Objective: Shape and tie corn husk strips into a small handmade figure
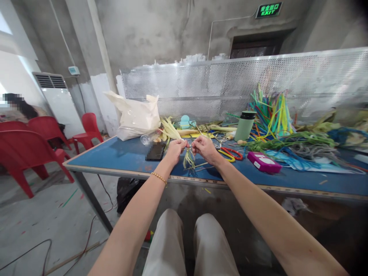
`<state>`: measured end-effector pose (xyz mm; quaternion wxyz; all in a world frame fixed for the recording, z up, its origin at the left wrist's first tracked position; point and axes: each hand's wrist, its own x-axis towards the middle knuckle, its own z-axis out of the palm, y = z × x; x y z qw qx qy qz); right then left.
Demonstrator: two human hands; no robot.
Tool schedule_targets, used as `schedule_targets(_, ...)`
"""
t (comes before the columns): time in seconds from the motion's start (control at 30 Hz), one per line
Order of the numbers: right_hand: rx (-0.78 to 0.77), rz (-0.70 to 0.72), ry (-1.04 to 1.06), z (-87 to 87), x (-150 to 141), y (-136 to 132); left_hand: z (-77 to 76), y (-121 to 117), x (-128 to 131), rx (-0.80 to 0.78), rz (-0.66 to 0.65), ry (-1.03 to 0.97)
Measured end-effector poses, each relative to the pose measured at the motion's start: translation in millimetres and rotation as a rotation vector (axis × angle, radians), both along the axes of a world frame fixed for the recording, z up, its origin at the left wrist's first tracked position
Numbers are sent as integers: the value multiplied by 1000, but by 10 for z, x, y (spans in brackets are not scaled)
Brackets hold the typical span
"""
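Observation:
My left hand is closed in a pinch over the front of the table, on a small bundle of husk strips whose pale green ends hang down. Close beside it, my right hand pinches at the upper part of the same bundle; the exact spot between the fingers is too small to make out. Behind my left hand lies a larger pale corn husk. Scissors with red and yellow handles rest just right of my right hand. A dark phone lies left of my left hand.
On the blue table stand a white bag, a green tumbler, a purple box and a heap of coloured strips. Green cords lie at right. Perforated metal panels rise behind. Red chairs and a seated person are at left.

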<state>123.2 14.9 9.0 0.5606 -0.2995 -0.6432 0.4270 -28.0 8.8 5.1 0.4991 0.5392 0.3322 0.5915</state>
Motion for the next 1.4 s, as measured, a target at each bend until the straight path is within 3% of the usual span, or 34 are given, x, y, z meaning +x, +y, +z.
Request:
schedule_targets(0.33,20,-72,-70,2,9,-6,29,-52,12,-23,49,30)
schedule_targets(0.63,11,-89,-79,12,14,-20,-11,19,-5,-34,16,16)
schedule_targets(0.97,-103,-13,-130,-18,72,-25,-50,51,-62,-186,-46,-7)
schedule_targets(1.23,175,-210,-321,13,81,-11,-46,-14,-21,-104,-47,223)
schedule_targets(1.4,223,-161,-351,31,73,-24,-94,5,-5,16,3,299)
